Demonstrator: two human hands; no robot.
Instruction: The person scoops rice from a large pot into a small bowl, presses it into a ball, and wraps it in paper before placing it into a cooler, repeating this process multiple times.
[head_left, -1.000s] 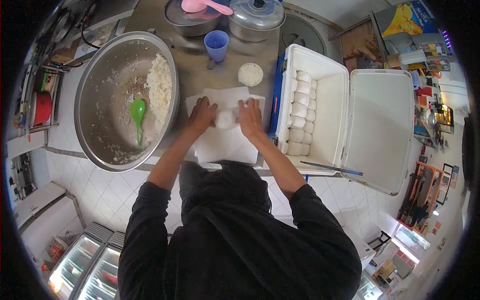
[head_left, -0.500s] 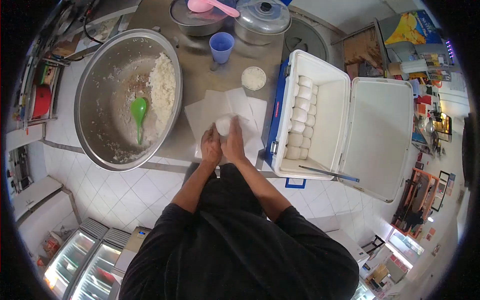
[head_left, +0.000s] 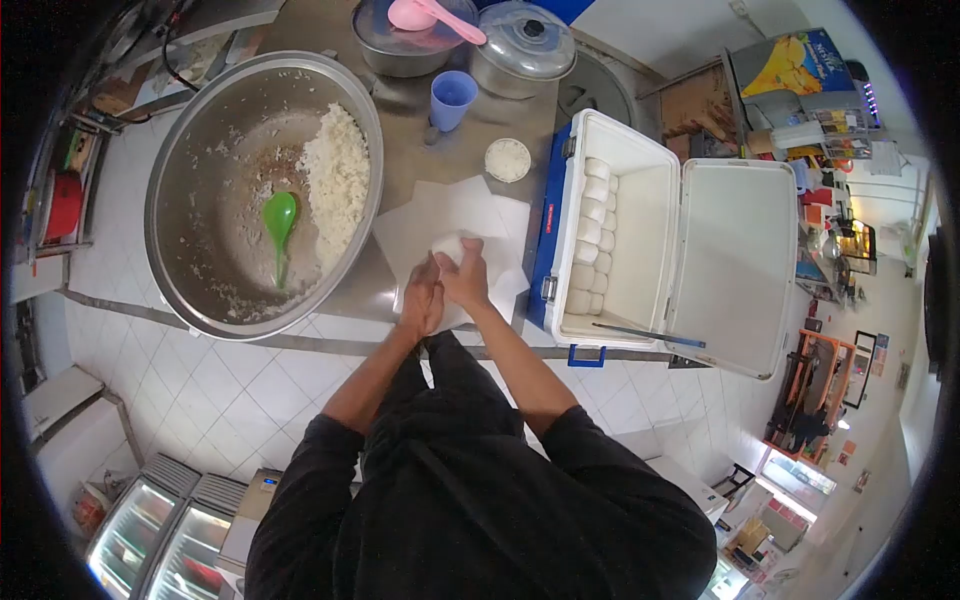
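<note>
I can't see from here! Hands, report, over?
Left hand and right hand cupped around white rice ball. Over paper sheets. Nothing blocking.

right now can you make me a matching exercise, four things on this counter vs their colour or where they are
Things:
1. spoon
2. cup
3. wrapped rolls
4. ladle

Descriptions:
a. pink, lying on a steel pan
b. green, inside the big steel bowl
c. white, stacked in the open cooler
d. blue, standing on the counter

Pairs: 1-b, 2-d, 3-c, 4-a
</note>
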